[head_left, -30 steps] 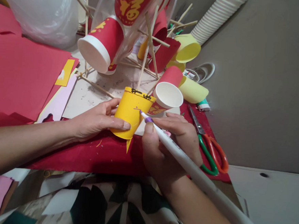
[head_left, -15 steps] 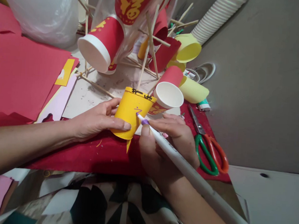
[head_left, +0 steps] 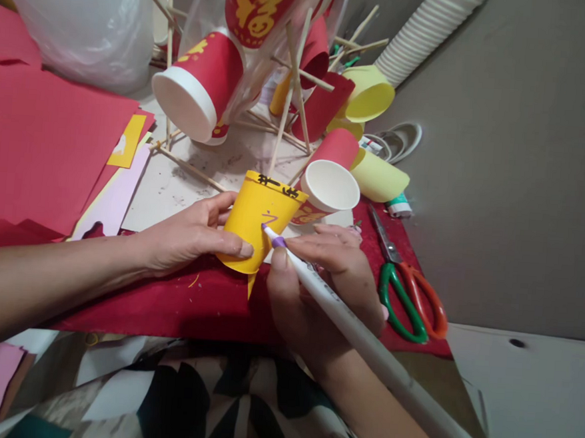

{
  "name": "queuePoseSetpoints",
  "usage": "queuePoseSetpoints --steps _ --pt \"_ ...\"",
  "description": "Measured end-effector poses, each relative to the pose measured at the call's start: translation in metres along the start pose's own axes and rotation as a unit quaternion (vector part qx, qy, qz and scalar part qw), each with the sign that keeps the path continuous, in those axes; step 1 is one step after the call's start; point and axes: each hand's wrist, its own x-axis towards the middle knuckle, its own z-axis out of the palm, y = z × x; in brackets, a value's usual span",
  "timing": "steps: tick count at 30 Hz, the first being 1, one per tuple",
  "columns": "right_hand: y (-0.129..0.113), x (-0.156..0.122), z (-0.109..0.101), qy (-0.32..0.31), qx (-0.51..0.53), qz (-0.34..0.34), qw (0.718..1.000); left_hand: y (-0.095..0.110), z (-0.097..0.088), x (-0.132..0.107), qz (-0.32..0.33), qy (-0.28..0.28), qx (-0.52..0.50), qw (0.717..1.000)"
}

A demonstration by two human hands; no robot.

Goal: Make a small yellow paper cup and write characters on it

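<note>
A yellow paper-covered cup (head_left: 245,219), slightly tilted, is gripped along its left side by my left hand (head_left: 206,230), thumb across the front. Black writing runs along its upper band, and a small purple mark sits on its wall. My right hand (head_left: 328,281) is closed around a white marker (head_left: 331,305) with a purple collar. The marker's purple tip touches the yellow wall just below the mark. A thin yellow strip (head_left: 251,285) pokes out beneath the cup. Behind it stands a red-and-white paper cup (head_left: 331,185), its white inside showing.
Scissors (head_left: 405,287) with green and orange handles lie at the right. Red paper sheets (head_left: 51,149) are stacked at the left. Wooden sticks (head_left: 296,79), bagged red cups (head_left: 202,82) and yellow paper tubes (head_left: 380,175) crowd the back. A wall (head_left: 517,161) rises on the right.
The marker tip has moved slightly left and down across the cup, and the purple stroke is a little longer. My left hand and the cup have barely moved.
</note>
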Motion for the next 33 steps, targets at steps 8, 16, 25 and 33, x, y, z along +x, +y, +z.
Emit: queuePoseSetpoints --steps 8,16,25,33 --pt "0.000 -0.003 0.001 -0.006 0.020 0.015 1.000 0.001 0.000 0.000 -0.003 0.008 0.001 1.000" --pt "-0.002 -0.006 0.002 -0.037 0.008 0.035 0.999 0.002 0.002 -0.001 -0.006 0.020 0.009 1.000" --pt "-0.001 -0.003 -0.001 -0.047 0.004 -0.014 0.999 0.001 0.002 -0.001 -0.021 0.040 0.023 0.999" --pt "-0.003 0.004 -0.008 -0.104 -0.020 -0.035 0.994 0.001 0.001 0.000 -0.022 0.036 0.025 0.999"
